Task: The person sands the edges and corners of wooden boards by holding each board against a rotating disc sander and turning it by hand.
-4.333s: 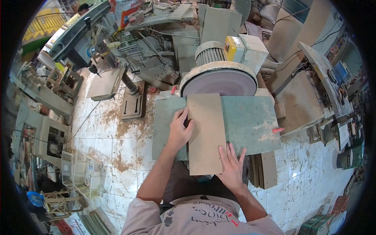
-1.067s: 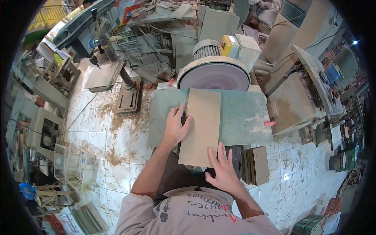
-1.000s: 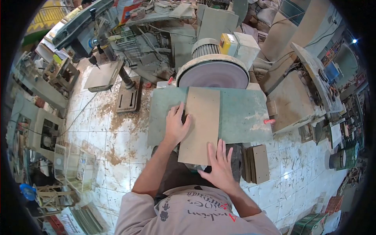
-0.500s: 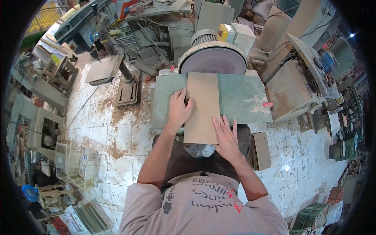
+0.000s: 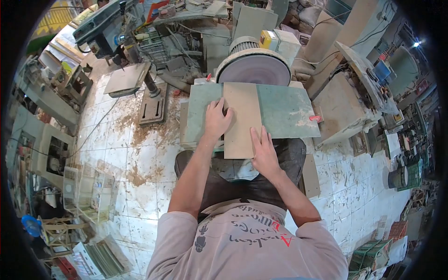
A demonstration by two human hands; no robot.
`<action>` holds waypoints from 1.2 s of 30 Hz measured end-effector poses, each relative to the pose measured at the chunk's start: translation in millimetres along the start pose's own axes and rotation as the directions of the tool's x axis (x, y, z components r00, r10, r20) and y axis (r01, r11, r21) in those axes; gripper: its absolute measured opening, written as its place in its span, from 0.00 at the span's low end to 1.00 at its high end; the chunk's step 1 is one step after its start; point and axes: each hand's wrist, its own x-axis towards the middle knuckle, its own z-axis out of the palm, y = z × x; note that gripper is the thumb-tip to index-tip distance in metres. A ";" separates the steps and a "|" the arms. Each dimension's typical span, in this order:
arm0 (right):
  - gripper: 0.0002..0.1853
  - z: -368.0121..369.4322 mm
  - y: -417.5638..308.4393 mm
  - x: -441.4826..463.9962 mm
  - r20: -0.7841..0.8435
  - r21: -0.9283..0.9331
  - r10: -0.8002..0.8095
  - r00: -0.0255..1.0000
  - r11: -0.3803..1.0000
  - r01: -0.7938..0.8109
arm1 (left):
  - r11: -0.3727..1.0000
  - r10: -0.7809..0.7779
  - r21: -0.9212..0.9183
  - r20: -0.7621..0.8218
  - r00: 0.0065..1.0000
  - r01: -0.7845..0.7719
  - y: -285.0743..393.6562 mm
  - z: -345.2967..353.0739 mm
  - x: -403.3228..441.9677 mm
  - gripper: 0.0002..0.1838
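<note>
A flat brown board (image 5: 241,119) lies lengthwise across the green tabletop (image 5: 283,105), its far end at the grey-purple disc (image 5: 254,71) of a sanding machine. Its near end overhangs the table's front edge. Against the board's left edge rests my left hand (image 5: 218,120), fingers spread and lying on the green surface and board edge. My right hand (image 5: 266,156) touches the board's lower right edge with its fingers stretched out; its thumb is partly hidden.
A drill press (image 5: 151,88) stands on the left beside its square plate (image 5: 125,79). Red clamps (image 5: 316,118) sit at the tabletop's sides. Brown boards (image 5: 310,176) stand beside my right leg. Plastic crates (image 5: 91,193) are on the tiled floor at left.
The board has turned slightly, its near end now further right, and still meets the disc. Both hands stay beside it. The whole view has shifted, with the table higher in the picture.
</note>
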 end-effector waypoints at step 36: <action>0.50 -46.3 24.7 36.7 0.190 0.266 0.027 0.981 0.961 -0.077 | 0.999 -0.035 -0.026 0.074 0.997 0.037 0.0 -9.2 10.1 0.32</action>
